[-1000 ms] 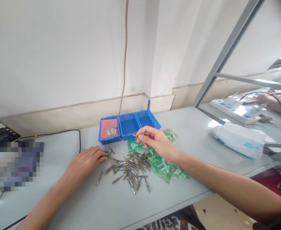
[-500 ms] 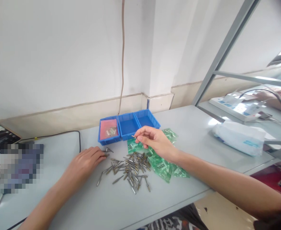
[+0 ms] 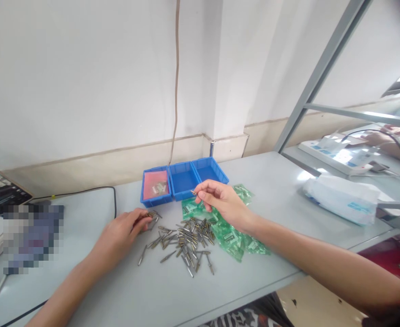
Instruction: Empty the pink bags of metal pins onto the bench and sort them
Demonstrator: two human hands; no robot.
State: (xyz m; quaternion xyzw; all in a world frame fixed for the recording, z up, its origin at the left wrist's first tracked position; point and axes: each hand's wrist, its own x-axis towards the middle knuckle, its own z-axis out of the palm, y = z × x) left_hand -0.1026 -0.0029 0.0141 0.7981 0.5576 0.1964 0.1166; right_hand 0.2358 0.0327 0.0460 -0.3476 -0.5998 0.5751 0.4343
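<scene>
My right hand is raised over the green plastic bags, just in front of the blue bins. Its thumb and fingers pinch a small metal pin, mostly hidden by the fingertips. Low on the table, my left hand has its thumb and fingers closed around a metal pin at the left of the pile; other pins lie by the fingertips. Between the hands is a loose heap of grey and brass-coloured metal pins. Green bags with small metal parts inside lie beside the heap.
Three joined blue bins stand near the wall; the left one holds a pink bag with small parts. A white soft pack lies right, near a metal frame. A black cable and a screen are left.
My left fingers have shifted and now pinch at the small pins, with the thumb showing. My right hand stays almost in place, the pin in its fingertips turned slightly.
</scene>
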